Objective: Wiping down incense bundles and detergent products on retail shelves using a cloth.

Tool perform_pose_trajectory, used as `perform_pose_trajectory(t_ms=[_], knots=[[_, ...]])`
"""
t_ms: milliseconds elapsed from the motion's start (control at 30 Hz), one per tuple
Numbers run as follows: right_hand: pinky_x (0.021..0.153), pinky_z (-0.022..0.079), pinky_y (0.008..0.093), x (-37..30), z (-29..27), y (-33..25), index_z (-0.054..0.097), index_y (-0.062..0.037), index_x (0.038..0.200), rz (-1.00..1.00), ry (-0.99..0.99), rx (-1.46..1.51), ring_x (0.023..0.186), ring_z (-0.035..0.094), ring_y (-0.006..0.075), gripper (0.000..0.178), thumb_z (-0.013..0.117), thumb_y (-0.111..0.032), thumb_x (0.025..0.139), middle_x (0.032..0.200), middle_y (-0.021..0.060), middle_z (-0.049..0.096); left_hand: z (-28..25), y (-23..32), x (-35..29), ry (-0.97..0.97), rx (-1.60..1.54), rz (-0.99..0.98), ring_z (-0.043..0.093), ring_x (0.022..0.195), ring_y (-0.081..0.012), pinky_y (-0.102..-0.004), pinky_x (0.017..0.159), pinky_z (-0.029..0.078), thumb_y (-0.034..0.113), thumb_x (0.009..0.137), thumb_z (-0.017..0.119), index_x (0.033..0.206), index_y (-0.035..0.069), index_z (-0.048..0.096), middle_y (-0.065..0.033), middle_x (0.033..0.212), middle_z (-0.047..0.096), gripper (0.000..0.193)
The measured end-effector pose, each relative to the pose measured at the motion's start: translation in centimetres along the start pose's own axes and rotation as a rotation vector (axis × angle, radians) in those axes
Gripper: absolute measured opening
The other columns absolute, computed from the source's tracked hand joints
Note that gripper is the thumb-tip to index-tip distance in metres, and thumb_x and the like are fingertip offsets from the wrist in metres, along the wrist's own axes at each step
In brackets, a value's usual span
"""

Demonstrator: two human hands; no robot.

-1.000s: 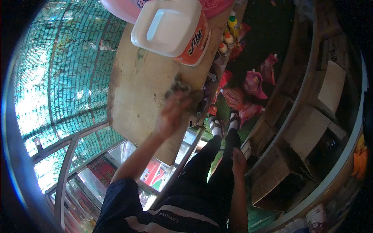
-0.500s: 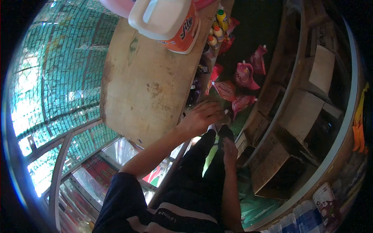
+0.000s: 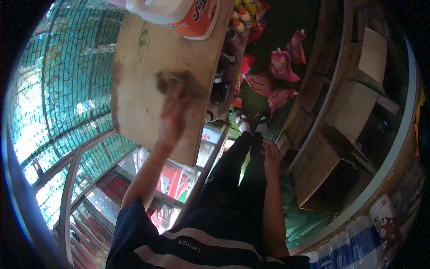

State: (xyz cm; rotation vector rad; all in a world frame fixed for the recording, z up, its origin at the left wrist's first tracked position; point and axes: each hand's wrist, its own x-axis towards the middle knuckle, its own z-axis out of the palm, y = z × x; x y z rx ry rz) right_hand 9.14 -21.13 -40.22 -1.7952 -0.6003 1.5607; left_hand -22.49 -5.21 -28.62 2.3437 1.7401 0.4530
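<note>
My left hand (image 3: 172, 119) reaches over the bare wooden tabletop (image 3: 136, 98), smeared by motion. Under its fingers is a blurred brownish cloth (image 3: 181, 83) against the wood; how the fingers grip it is hard to make out. At my right thigh hangs my right hand (image 3: 272, 154), fingers loosely apart and holding nothing. Beyond the left hand, a white tub with an orange label (image 3: 197, 20) stands at the far end of the tabletop.
Several pink pouches (image 3: 282, 65) lie on the dark green floor, right of the table. Orange-capped bottles (image 3: 244, 17) stand beside the table's far right edge. Cardboard boxes (image 3: 320, 175) fill the right-hand shelving. Green netting (image 3: 76, 80) covers the left side.
My left hand has moved left from beyond the table's right edge onto the tabletop, bringing the cloth over the wood. The whole view has shifted, with the tub now higher in the picture.
</note>
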Motion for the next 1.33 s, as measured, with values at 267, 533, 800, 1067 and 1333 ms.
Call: perform_pose_trajectory(t_ms=[267, 533, 800, 1067, 1333], knots=[[0.089, 0.048, 0.0358, -0.9, -0.9, -0.7, 0.052, -0.0026, 0.126, 0.092, 0.005, 0.016, 0.111, 0.055, 0.0236, 0.037, 0.05, -0.024, 0.096, 0.125, 0.0117, 0.055, -4.4, -5.9, 1.9, 0.267, -0.069, -0.078, 0.048, 0.121, -0.0339, -0.0404, 0.103, 0.037, -0.01, 0.08, 0.041, 0.116, 0.003, 0.06, -0.018, 0.126, 0.053, 0.042], [0.089, 0.048, 0.0369, -0.6, -0.2, -0.7, 0.052, -0.0035, 0.125, 0.079, -0.012, 0.044, 0.112, 0.055, 0.0236, 0.037, 0.05, -0.025, 0.096, 0.123, 0.0108, 0.056, -1.3, -4.7, -1.5, 0.015, -0.02, -0.139, 0.03, 0.133, -0.0355, -0.0445, 0.111, 0.024, -0.019, 0.068, 0.037, 0.132, 0.0, 0.043, -0.0213, 0.136, 0.042, 0.067], [0.089, 0.047, 0.0372, -0.7, -0.3, -0.3, 0.053, -0.0034, 0.125, 0.091, -0.026, 0.017, 0.111, 0.055, 0.023, 0.037, 0.051, -0.025, 0.095, 0.122, 0.0106, 0.057, -1.6, 6.6, 0.1, -0.326, -0.42, 0.109, 0.037, 0.131, -0.0318, -0.0409, 0.101, 0.041, -0.014, 0.075, 0.044, 0.127, 0.009, 0.053, -0.0194, 0.14, 0.039, 0.057], [0.089, 0.047, 0.036, -0.9, -1.9, 0.5, 0.053, -0.0035, 0.124, 0.116, 0.024, 0.033, 0.111, 0.054, 0.0227, 0.036, 0.048, -0.025, 0.096, 0.123, 0.0115, 0.055, -8.6, -4.8, 4.4, 0.121, -0.176, -0.42, 0.043, 0.127, -0.0281, -0.0368, 0.101, 0.038, -0.009, 0.08, 0.039, 0.128, 0.004, 0.05, -0.0169, 0.135, 0.047, 0.051], [0.085, 0.048, 0.0325, -0.6, -0.5, 0.8, 0.053, -0.0026, 0.123, 0.089, -0.001, 0.04, 0.106, 0.057, 0.0212, 0.033, 0.05, -0.019, 0.095, 0.119, 0.011, 0.057, 1.5, 1.9, -3.1, -0.107, -0.076, -0.173, 0.038, 0.13, -0.0337, -0.0425, 0.103, 0.037, -0.007, 0.082, 0.044, 0.136, 0.013, 0.042, -0.0191, 0.14, 0.039, 0.058]])
